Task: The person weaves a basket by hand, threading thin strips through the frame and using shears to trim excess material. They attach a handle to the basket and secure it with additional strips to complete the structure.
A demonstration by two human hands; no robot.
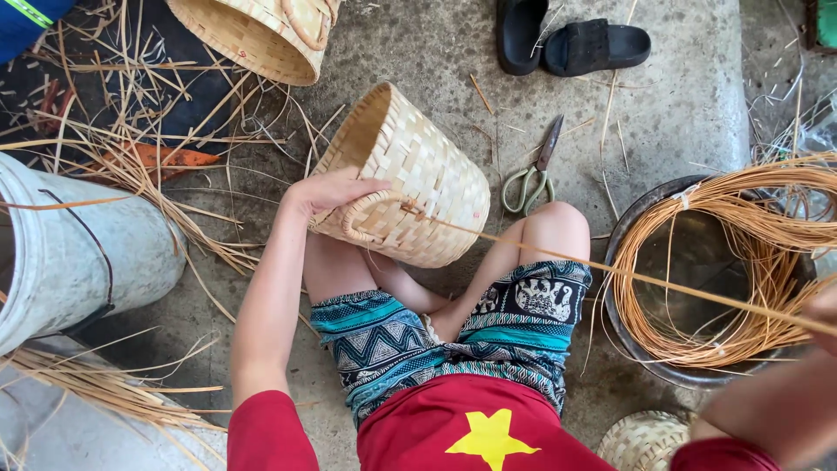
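The left hand [327, 194] grips the basket [410, 179] rim to steady it; the right hand [824, 310] (mostly hidden, grip unclear) pulls the strip [610, 270] tight.

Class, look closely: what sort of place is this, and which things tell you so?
Likely a home basket-weaving spot on a concrete floor: a woven basket under the left hand, rattan coils in a basin, scissors.

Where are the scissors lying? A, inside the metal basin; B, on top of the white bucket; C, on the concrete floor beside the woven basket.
C: the scissors lie flat on the concrete floor, just right of the woven basket that the left hand steadies.
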